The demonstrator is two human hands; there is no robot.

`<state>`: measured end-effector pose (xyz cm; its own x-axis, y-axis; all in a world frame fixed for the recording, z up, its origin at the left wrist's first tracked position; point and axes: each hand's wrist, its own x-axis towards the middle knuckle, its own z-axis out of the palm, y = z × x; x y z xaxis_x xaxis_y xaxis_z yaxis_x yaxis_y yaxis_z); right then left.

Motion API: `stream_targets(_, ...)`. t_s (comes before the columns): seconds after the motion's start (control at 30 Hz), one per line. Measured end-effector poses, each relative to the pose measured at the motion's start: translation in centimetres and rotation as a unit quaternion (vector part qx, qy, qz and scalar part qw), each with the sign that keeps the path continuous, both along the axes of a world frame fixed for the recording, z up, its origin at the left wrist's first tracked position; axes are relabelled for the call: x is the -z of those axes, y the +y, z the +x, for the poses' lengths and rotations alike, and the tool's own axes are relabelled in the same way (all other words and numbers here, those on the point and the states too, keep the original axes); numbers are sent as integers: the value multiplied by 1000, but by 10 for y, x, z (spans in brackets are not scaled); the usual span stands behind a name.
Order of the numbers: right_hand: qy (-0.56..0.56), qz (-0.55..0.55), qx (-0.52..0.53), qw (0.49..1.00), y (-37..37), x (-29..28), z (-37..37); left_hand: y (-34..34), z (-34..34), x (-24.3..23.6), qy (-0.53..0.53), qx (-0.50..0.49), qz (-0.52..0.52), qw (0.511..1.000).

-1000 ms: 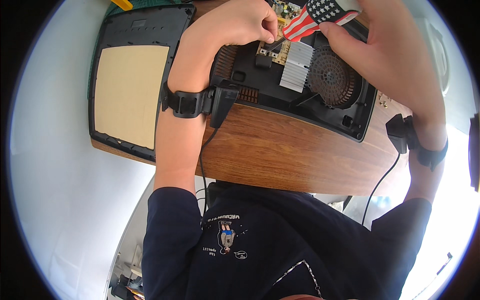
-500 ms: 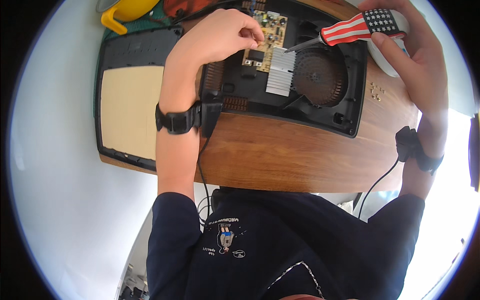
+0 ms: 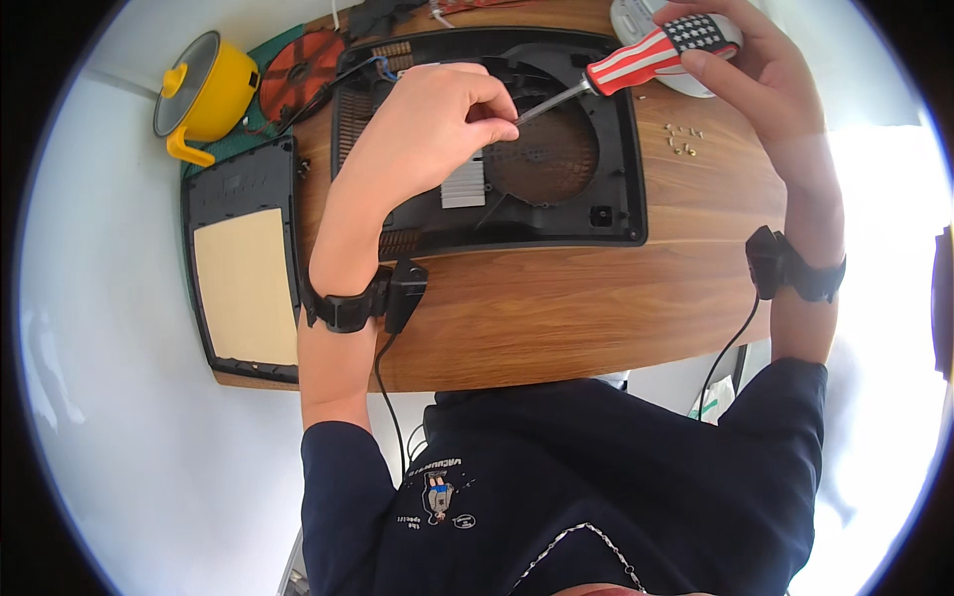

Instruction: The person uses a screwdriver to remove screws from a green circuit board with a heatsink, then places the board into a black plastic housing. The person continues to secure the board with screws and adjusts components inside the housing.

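My right hand grips a screwdriver by its thick handle with red and white stripes and white stars on black. Its metal shaft slants down left to my left hand. That hand's thumb and forefinger pinch together at the screwdriver's tip; anything small between them is too hidden to name. Both hands are above a black plastic housing with a round grille opening. A ribbed silver heat sink shows below my left hand, which hides the circuit board beside it.
Several small brass-coloured screws lie on the wooden table, right of the housing. A black-framed panel with a cream sheet is at left, below a yellow pot and a red-brown coil disc. A white round object stands behind the screwdriver.
My left hand has lifted from the circuit board to the screwdriver's tip, which has come away from the heat sink. The view has shifted, bringing in more of the pot and the disc.
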<state>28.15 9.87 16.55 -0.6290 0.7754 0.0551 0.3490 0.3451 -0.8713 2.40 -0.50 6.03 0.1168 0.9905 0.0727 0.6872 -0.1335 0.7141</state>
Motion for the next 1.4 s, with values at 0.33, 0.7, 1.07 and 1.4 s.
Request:
stream_targets(0.33,362,43,96,926,45,33,68,49,82,7,60,145,90,983)
stream_targets(0.7,630,-159,47,759,76,96,91,133,176,78,283,174,110,937)
stream_targets(1.07,644,-173,7,746,84,98,92,146,177,73,141,163,-82,973)
stream_targets(1.4,648,-183,48,737,82,93,93,141,166,61,143,180,36,973)
